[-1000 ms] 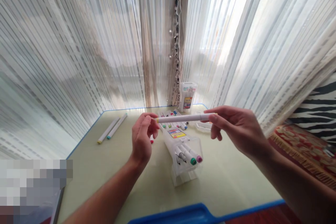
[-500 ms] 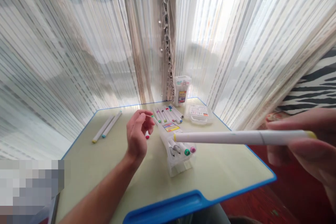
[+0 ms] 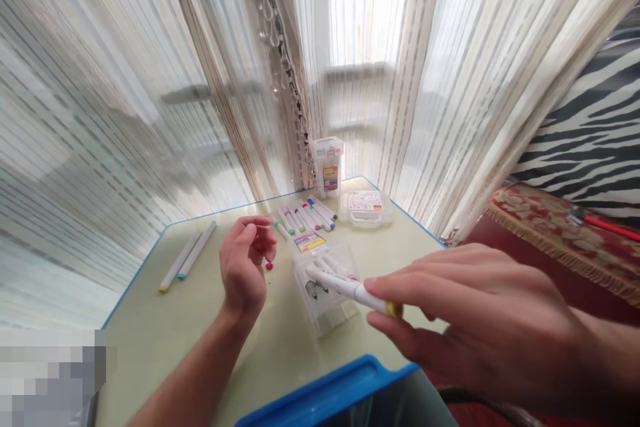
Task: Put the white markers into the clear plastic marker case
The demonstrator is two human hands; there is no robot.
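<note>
Between thumb and fingers of my right hand (image 3: pixel 450 307) is a white marker (image 3: pixel 367 295) with a yellow end. It slants over a clear plastic case (image 3: pixel 327 327), its far tip at the case's opening. Several markers lie inside the case, some with grey ends (image 3: pixel 312 289). My left hand (image 3: pixel 245 263) hovers left of the case, fingers loosely curled and apart, with nothing visible in them. A red marker end (image 3: pixel 269 266) shows just beside its fingertips; the rest of that marker is hidden behind the hand.
Behind the case lies a row of capped white markers (image 3: pixel 305 215). Two more markers (image 3: pixel 187 253) rest at the left. At the back stand a filled marker case (image 3: pixel 328 170) and a clear lid-like box (image 3: pixel 366 207). The table (image 3: pixel 165 353) has a blue rim; curtains (image 3: pixel 360 100) hang behind.
My right hand has brought the yellow-ended marker leftward and down, from level in the air to slanting over the case. The view has shifted; my left hand stays beside the case.
</note>
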